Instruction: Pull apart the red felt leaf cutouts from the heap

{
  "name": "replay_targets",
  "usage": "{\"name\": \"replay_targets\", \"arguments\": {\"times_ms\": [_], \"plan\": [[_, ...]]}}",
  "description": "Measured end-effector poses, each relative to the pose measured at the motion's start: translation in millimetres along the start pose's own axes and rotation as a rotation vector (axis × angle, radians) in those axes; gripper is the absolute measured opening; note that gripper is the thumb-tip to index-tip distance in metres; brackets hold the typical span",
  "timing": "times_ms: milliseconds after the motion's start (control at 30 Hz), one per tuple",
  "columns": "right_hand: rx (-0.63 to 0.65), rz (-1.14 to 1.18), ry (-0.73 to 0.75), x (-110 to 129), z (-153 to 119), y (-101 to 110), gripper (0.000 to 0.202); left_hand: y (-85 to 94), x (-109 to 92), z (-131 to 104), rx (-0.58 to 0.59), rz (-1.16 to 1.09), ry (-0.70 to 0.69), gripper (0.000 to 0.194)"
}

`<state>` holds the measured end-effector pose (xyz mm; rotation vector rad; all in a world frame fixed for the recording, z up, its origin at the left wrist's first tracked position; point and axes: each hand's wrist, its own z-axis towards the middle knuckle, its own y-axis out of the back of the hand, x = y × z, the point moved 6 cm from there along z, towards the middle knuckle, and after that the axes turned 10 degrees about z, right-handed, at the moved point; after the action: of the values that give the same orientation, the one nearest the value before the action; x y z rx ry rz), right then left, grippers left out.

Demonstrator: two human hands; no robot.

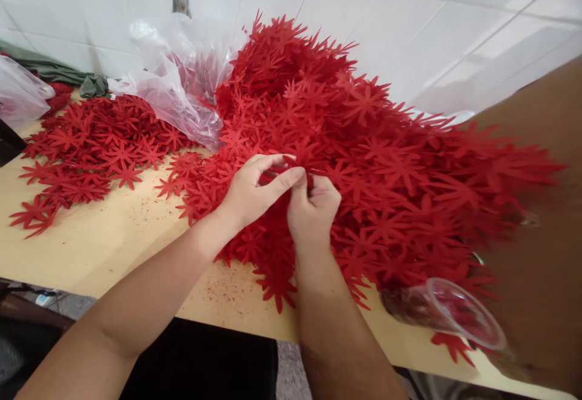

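Note:
A large heap of red flower-shaped cutouts (391,176) covers the middle and right of the pale table (136,236). In front of the heap, my left hand (259,185) and my right hand (313,206) meet at their fingertips. Both pinch a red cutout (309,156), whose petals show just above the fingers. My left thumb lies against the right hand's fingertips. Part of the cutout is hidden behind the fingers and blends into the heap.
A smaller red pile (104,139) lies at the left, beside a clear plastic bag (182,79). A tipped clear plastic cup (464,315) sits near the front right edge, by a brown board (536,236). White tiled wall stands behind.

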<state>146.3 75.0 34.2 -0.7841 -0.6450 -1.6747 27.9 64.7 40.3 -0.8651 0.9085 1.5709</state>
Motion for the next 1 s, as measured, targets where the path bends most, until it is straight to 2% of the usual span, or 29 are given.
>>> {"name": "replay_targets", "arguments": {"times_ms": [67,167,267,367,500,633,800,867,1000], "plan": [[0.059,0.028,0.013,-1.1,-3.0,-6.0,0.024,-1.2,0.3,0.1,0.009,0.008,-0.007,0.025],[0.162,0.060,0.032,-1.2,-6.5,-14.6,0.014,2.4,4.6,1.8,-0.045,-0.026,0.031,0.018],[0.271,0.093,0.034,0.7,-8.8,-21.8,0.017,7.7,10.7,3.9,-0.110,-0.130,0.121,0.016],[0.299,0.095,0.000,0.9,-9.6,-23.8,0.016,11.6,13.3,5.2,-0.159,-0.219,0.179,0.015],[0.228,0.062,-0.069,-2.9,-7.7,-18.9,0.011,18.8,15.3,6.8,-0.240,-0.261,0.195,0.013],[0.116,-0.025,-0.059,-2.3,-2.5,-7.9,0.023,30.6,22.0,8.5,-0.340,-0.262,0.220,0.019],[0.037,-0.096,0.018,7.4,2.1,0.7,0.046,31.2,26.2,10.1,-0.300,-0.279,0.299,0.017],[0.013,-0.062,0.012,8.2,2.5,2.1,0.050,29.9,21.8,10.6,-0.289,-0.269,0.272,0.015],[-0.088,-0.033,0.009,6.8,2.2,6.9,0.046,28.4,6.6,10.0,-0.271,-0.156,0.152,0.026]]}}
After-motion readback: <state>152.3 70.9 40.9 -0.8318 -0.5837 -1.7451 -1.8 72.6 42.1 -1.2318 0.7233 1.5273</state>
